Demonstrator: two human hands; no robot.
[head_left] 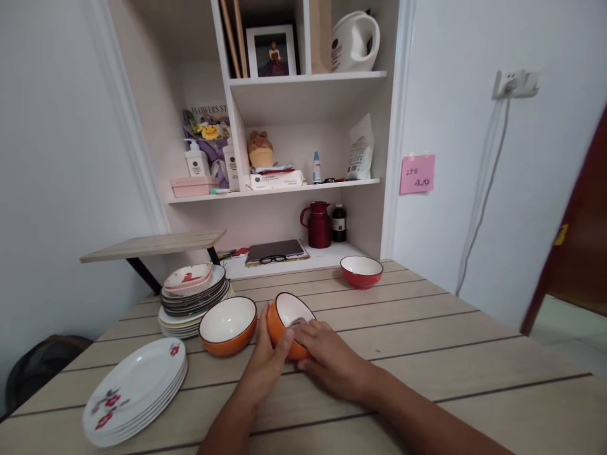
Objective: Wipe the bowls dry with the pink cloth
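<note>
An orange bowl (290,311) with a white inside and dark rim is tilted up off level between my two hands. My left hand (269,346) is closed on its left side, thumb toward the near wall. My right hand (327,354) grips the right side, its fingers over the rim; a small greyish patch shows under those fingertips, too unclear to name. Just left of my left hand stands a second orange bowl (228,322), upright on the table. Farther back to the right sits a red bowl (361,273), also upright.
Oval white plates with red flowers (135,385) are stacked at the front left. Behind them rises a pile of mixed plates (194,300) beside a small raised shelf (156,245). A dark laptop-like slab (275,251) and a red jug (319,225) stand at the back of the slatted table (427,328).
</note>
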